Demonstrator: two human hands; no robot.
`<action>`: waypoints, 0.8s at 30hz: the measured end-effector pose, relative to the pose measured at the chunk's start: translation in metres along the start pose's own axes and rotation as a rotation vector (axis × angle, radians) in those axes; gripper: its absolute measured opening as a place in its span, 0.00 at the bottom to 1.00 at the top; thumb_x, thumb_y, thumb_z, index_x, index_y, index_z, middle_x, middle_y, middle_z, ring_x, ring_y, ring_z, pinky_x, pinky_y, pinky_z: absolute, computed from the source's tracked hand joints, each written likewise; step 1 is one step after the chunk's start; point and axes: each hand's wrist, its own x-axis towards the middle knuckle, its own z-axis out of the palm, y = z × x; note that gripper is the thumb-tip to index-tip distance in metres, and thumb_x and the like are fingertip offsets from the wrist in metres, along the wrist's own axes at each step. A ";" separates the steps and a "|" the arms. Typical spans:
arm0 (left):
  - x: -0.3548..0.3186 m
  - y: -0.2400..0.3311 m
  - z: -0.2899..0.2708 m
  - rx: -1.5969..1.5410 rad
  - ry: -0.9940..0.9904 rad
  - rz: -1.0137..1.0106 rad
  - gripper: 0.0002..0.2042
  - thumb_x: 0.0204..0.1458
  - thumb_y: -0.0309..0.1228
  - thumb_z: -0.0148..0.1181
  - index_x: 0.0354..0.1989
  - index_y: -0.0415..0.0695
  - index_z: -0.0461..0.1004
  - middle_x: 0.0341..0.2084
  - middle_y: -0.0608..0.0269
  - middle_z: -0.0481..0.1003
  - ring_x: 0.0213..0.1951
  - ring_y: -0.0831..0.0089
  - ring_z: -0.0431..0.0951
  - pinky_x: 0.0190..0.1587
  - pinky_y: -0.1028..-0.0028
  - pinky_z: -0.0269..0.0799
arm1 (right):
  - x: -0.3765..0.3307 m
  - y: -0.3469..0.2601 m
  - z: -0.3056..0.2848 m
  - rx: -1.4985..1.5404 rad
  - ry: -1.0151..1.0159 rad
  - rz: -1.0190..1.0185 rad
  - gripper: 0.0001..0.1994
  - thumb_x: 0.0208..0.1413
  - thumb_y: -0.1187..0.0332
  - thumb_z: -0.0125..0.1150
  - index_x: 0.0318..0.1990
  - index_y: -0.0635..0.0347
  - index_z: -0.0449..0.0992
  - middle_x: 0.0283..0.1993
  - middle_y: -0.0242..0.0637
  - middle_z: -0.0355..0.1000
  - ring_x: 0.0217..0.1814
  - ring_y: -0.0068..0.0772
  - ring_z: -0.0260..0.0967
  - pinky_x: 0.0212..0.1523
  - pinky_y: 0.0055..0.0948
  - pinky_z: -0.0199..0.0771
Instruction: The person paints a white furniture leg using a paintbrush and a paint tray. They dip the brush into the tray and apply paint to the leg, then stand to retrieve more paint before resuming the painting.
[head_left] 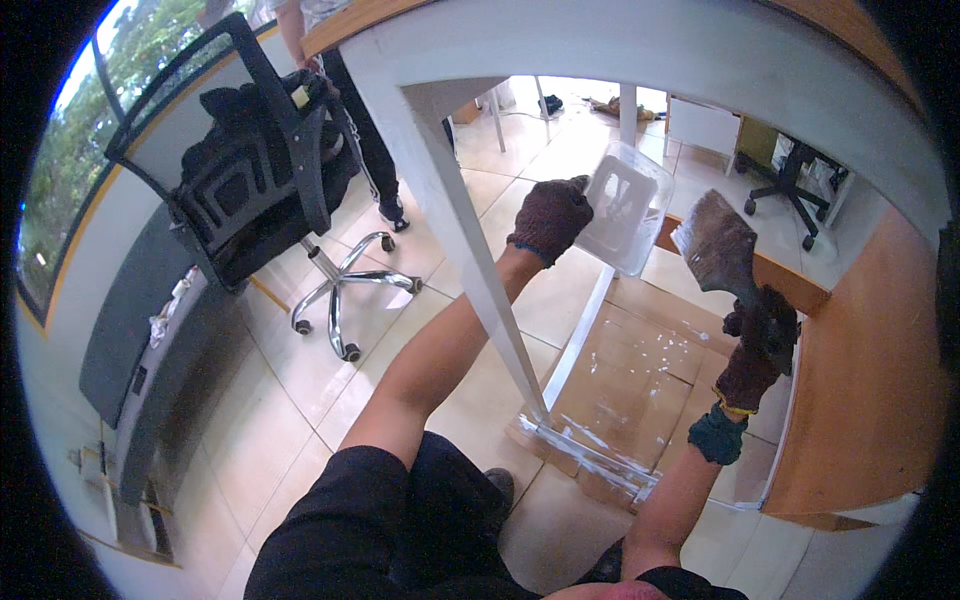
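Observation:
My left hand [549,217], in a dark brown knit glove, grips the edge of a clear plastic container [625,207] and holds it up under the white table frame [455,215]. My right hand [752,361], also gloved, is closed on the handle of a wide paintbrush [718,249] whose worn bristles point up and left, close to the container. The white table leg slants down between my arms to flattened cardboard [634,377] smeared with white paint on the floor.
A black office chair [262,170] on castors stands at the left, with another person's legs [368,140] behind it. A wooden panel [868,385] lies at the right. Another castor chair [795,177] stands far right on the tiled floor.

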 end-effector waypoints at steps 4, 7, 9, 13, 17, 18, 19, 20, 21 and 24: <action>-0.001 -0.011 -0.001 -0.014 0.104 -0.015 0.16 0.42 0.33 0.52 0.38 0.38 0.75 0.26 0.45 0.75 0.30 0.54 0.77 0.38 0.62 0.72 | 0.008 0.000 0.008 -0.028 0.028 -0.076 0.14 0.55 0.63 0.55 0.43 0.64 0.69 0.29 0.38 0.71 0.22 0.25 0.68 0.19 0.22 0.68; 0.015 -0.015 -0.023 0.043 -0.056 -0.151 0.17 0.41 0.37 0.53 0.38 0.41 0.77 0.31 0.47 0.76 0.34 0.55 0.77 0.41 0.64 0.72 | 0.025 -0.004 0.058 0.127 0.144 -0.217 0.14 0.57 0.60 0.52 0.44 0.61 0.69 0.30 0.38 0.71 0.26 0.28 0.70 0.21 0.22 0.69; 0.019 -0.021 -0.030 0.029 -0.046 -0.199 0.18 0.41 0.38 0.53 0.39 0.41 0.76 0.33 0.50 0.76 0.35 0.56 0.77 0.41 0.64 0.72 | 0.035 -0.019 0.102 0.583 0.225 -0.080 0.13 0.55 0.60 0.56 0.43 0.57 0.70 0.32 0.37 0.72 0.31 0.30 0.70 0.24 0.24 0.70; 0.025 -0.016 -0.043 -0.134 -0.016 -0.353 0.16 0.41 0.33 0.56 0.39 0.41 0.77 0.20 0.57 0.77 0.17 0.70 0.74 0.23 0.72 0.72 | 0.078 -0.027 0.147 -0.676 0.295 -0.832 0.06 0.41 0.70 0.62 0.29 0.55 0.73 0.35 0.35 0.70 0.26 0.33 0.67 0.30 0.31 0.68; 0.023 -0.011 -0.045 -0.259 -0.036 -0.412 0.15 0.41 0.32 0.58 0.39 0.41 0.77 0.12 0.62 0.72 0.10 0.77 0.67 0.15 0.76 0.65 | 0.098 -0.028 0.192 -0.112 0.289 -0.618 0.06 0.41 0.69 0.63 0.29 0.55 0.74 0.32 0.34 0.70 0.27 0.32 0.67 0.30 0.31 0.68; 0.022 -0.016 -0.046 -0.212 -0.044 -0.389 0.15 0.41 0.32 0.58 0.39 0.40 0.77 0.12 0.62 0.71 0.10 0.77 0.67 0.15 0.75 0.65 | 0.098 -0.030 0.201 -0.056 0.288 -0.593 0.06 0.41 0.69 0.63 0.29 0.55 0.74 0.31 0.33 0.71 0.27 0.32 0.67 0.30 0.31 0.68; 0.021 -0.021 -0.047 -0.166 -0.053 -0.366 0.15 0.41 0.32 0.58 0.39 0.40 0.77 0.11 0.62 0.71 0.10 0.77 0.66 0.14 0.75 0.64 | 0.101 -0.032 0.208 -0.041 0.294 -0.593 0.07 0.41 0.68 0.63 0.29 0.55 0.74 0.30 0.33 0.71 0.27 0.31 0.67 0.30 0.31 0.68; 0.020 -0.025 -0.047 -0.164 -0.046 -0.373 0.15 0.41 0.32 0.57 0.39 0.40 0.77 0.11 0.62 0.71 0.10 0.77 0.66 0.14 0.75 0.64 | 0.099 -0.033 0.213 -0.036 0.298 -0.589 0.07 0.41 0.68 0.63 0.29 0.55 0.74 0.29 0.33 0.71 0.27 0.31 0.67 0.30 0.31 0.68; 0.020 -0.024 -0.046 -0.176 -0.042 -0.376 0.15 0.41 0.32 0.57 0.38 0.40 0.77 0.11 0.62 0.71 0.10 0.76 0.66 0.14 0.75 0.64 | 0.104 -0.034 0.214 -0.102 0.320 -0.636 0.07 0.41 0.68 0.63 0.29 0.56 0.74 0.28 0.32 0.71 0.27 0.31 0.67 0.30 0.31 0.68; 0.020 -0.025 -0.045 -0.147 -0.065 -0.340 0.15 0.41 0.32 0.57 0.37 0.40 0.77 0.11 0.62 0.71 0.10 0.76 0.66 0.14 0.75 0.64 | 0.105 -0.032 0.218 -0.247 0.352 -0.715 0.07 0.41 0.67 0.64 0.29 0.56 0.74 0.26 0.32 0.71 0.28 0.30 0.68 0.30 0.30 0.68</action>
